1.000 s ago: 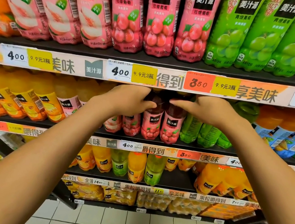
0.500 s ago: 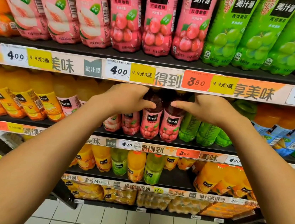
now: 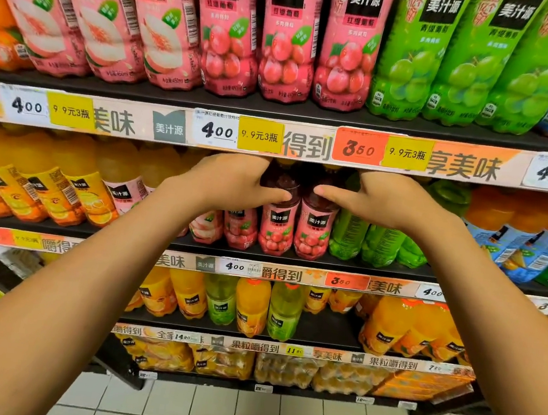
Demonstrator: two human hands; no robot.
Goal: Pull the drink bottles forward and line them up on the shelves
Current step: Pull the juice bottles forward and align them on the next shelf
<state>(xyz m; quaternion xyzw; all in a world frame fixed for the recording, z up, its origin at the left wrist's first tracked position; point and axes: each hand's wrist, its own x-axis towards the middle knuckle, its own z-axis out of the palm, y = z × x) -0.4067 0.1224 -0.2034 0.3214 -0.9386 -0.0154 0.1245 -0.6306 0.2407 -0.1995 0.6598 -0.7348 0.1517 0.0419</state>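
Shelf: hands (both) gripping bottles

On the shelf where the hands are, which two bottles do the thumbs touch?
The two red grape bottles in the middle, with dark juice and pink labels. The left hand touches one, the right hand the other; neighbours are peach and green.

A shop's drinks aisle is showing here; tiered shelves are carrying rows of juice bottles grouped by flavour, pink, green and orange; price strips are running along each shelf edge, bearing handwritten price tags and yellow offer stickers; shrink-wrapped multipacks are sitting lowest; pale floor tiles are lying below.
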